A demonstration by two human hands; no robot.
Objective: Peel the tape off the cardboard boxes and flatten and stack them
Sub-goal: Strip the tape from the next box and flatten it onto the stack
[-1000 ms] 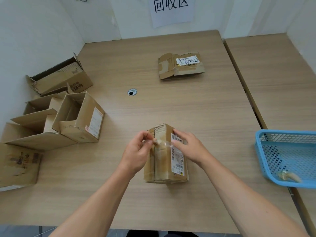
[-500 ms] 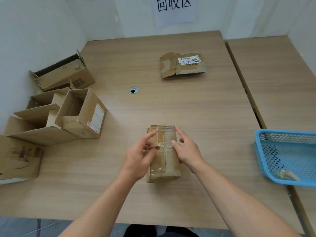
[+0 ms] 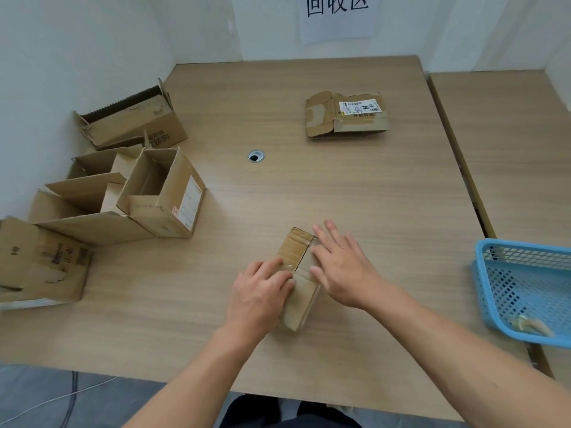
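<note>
A small brown cardboard box (image 3: 299, 304) lies on the wooden table (image 3: 355, 186) in front of me, with a strip of tape (image 3: 293, 247) along its top seam. My left hand (image 3: 261, 293) sits on the box's left half, its fingers curled and its tips pinching at the tape near the seam. With straight fingers, my right hand (image 3: 343, 267) lies flat on the box's right side and far end. A flattened box with a white label (image 3: 346, 117) lies at the back of the table.
Several open cardboard boxes (image 3: 163, 193) crowd the table's left side against the wall. A blue plastic basket (image 3: 482, 273) with tape scraps (image 3: 528, 324) stands at the right edge. A cable hole (image 3: 256, 156) is in the tabletop. A second table adjoins on the right.
The box has turned and tilted so its taped seam faces up. My right hand went from gripping the side to lying flat on it. My left hand stays at the tape.
</note>
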